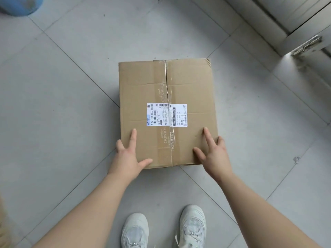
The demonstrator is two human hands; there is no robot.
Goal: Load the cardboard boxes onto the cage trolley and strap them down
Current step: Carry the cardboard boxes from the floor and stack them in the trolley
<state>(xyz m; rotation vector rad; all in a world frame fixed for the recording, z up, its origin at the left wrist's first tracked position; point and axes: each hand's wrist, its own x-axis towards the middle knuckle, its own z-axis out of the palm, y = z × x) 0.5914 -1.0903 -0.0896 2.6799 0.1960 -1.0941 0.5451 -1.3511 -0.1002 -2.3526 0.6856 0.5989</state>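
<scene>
A taped brown cardboard box (186, 83) with a white shipping label (166, 114) stands on the grey tiled floor, straight in front of my feet. My left hand (128, 156) lies at the box's near left corner, fingers spread, forefinger and thumb resting on the top. My right hand (213, 151) lies at the near right corner, fingers spread the same way, some reaching over the right edge. Neither hand is closed around the box. No trolley or strap is in view.
A blue rounded object (19, 4) sits at the top left corner. A pale door or cabinet with a metal hinge (306, 44) fills the top right. My two white shoes (163, 230) stand just behind the box.
</scene>
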